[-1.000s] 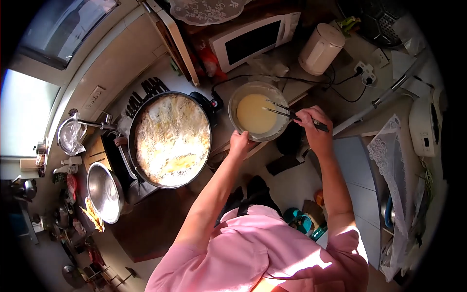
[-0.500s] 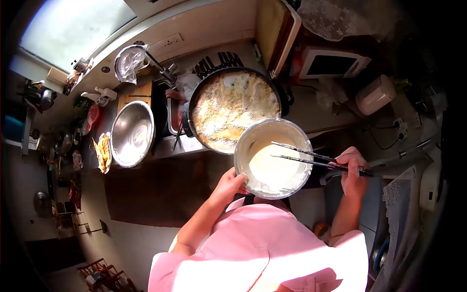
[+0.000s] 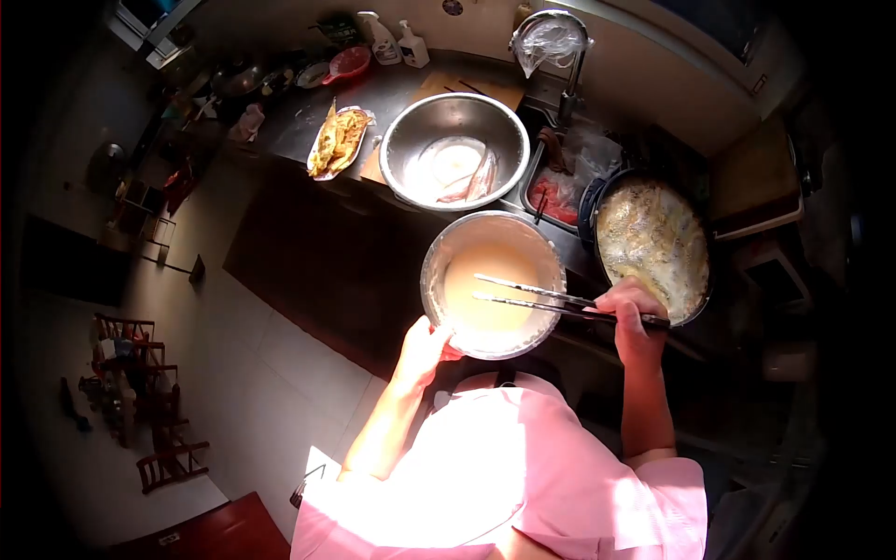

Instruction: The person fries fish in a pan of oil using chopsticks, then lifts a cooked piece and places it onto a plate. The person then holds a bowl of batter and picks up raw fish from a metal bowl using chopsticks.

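My left hand (image 3: 426, 352) grips the lower left rim of a bowl of pale batter (image 3: 490, 271), held in front of my body. In my right hand (image 3: 637, 308) is a pair of dark chopsticks (image 3: 597, 311), their batter-coated tips over the bowl. Just beyond that bowl stands a large steel basin (image 3: 408, 154) with a few pinkish pieces (image 3: 476, 177) at its bottom. To the right, a wide pan (image 3: 651, 238) holds bubbling, frying food, partly hidden behind my right hand.
A plate of golden fried food (image 3: 338, 142) lies left of the basin on the counter (image 3: 289, 126). Behind the bowl is a sink (image 3: 551, 201) with a red item and plastic bags, under a faucet (image 3: 571, 89). Spray bottles (image 3: 381, 39) and a red strainer (image 3: 349, 63) stand at the back.
My view has turned left, so the basin now lies straight ahead and the pan at the right. The bowl and chopsticks have come with me, away from the pan.
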